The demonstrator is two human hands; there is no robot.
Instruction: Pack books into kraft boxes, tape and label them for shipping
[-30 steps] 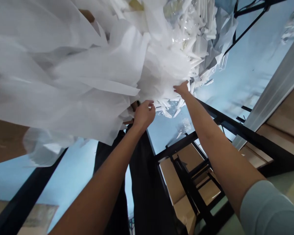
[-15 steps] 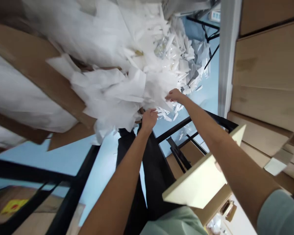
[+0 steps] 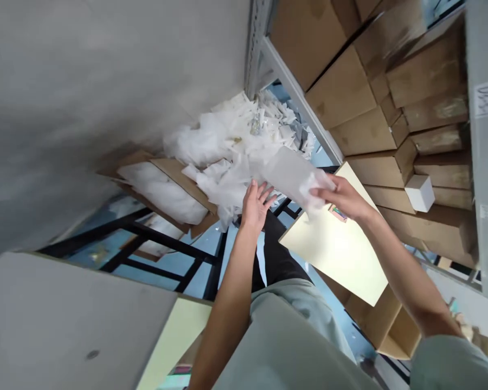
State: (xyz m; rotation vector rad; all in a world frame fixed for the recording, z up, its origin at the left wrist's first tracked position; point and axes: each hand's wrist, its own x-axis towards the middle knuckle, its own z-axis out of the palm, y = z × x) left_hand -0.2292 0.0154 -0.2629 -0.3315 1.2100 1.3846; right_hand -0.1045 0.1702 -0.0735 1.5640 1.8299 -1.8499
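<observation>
Pinching one white sheet (image 3: 290, 173) between thumb and fingertips, your right hand (image 3: 344, 197) holds it lifted off the heap of paper scraps (image 3: 231, 151), its far end trailing toward the pile. Your left hand (image 3: 255, 205) hovers just beside, fingers spread and empty, by the cardboard box (image 3: 174, 173). One sheet appears separated; most of the heap looks unsorted beyond your fingertips.
</observation>
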